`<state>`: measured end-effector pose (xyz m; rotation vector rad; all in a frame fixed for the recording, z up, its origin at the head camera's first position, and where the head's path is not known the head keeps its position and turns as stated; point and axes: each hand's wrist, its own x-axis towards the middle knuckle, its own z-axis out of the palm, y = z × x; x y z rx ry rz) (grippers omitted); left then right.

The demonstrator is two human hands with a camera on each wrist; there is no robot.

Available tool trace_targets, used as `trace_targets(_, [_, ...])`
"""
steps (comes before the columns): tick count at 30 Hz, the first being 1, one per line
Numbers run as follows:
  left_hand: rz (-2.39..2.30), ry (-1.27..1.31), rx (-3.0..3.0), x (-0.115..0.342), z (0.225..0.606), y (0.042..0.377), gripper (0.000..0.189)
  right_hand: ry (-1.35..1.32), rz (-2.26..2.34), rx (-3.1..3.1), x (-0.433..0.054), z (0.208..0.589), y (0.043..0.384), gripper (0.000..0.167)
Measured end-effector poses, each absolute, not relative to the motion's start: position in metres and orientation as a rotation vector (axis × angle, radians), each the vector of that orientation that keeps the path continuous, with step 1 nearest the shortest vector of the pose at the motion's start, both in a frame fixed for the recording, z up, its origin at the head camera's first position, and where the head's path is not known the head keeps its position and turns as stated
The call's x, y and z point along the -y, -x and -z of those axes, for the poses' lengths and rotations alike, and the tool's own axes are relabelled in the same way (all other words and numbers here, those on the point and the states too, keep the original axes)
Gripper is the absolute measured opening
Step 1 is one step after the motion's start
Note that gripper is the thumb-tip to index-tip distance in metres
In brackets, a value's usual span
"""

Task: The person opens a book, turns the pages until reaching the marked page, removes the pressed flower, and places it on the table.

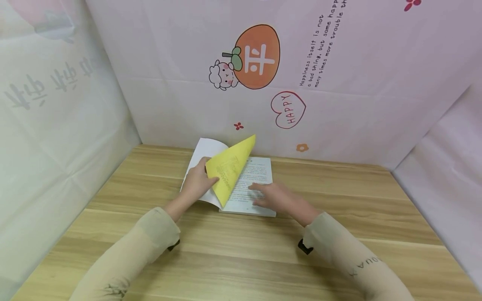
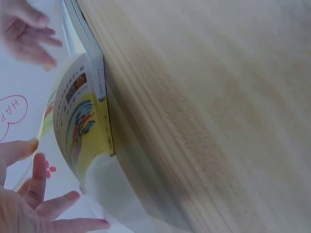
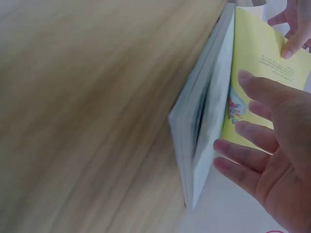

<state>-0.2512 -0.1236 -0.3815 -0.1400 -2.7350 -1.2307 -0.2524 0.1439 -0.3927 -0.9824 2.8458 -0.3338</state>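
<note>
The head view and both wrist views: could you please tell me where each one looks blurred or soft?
Head view: the right hand is smeared, while the heart on the backdrop looks crisp; left wrist view: the table grain is soft; right wrist view: the table is soft again, and the yellow page carries print too small to read.

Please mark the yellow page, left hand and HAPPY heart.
Yellow page (image 1: 229, 166), head view: middle of its printed face.
Left hand (image 1: 197, 180), head view: back of the hand.
HAPPY heart (image 1: 288, 109), head view: lettering inside its outline.
</note>
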Motion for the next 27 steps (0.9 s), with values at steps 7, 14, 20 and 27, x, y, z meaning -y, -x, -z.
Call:
trace_targets(7, [1.327,0.144,2.646,0.130,0.385,0.253,0.094,0.962,0.310,-2.756,-0.153,0.399,0.249,0.053])
trace_targets(14, [1.279,0.190,2.669,0.138,0.386,0.250,0.085,0.935,0.326,-2.695,-0.156,0.398,0.247,0.058])
trace_targets(20, [1.246,0.148,2.686,0.143,0.387,0.249,0.095,0.925,0.341,-2.685,-0.157,0.397,0.247,0.059])
trace_targets(27, [1.090,0.199,2.714,0.146,0.389,0.247,0.082,0.927,0.346,-2.655,-0.159,0.398,0.247,0.061])
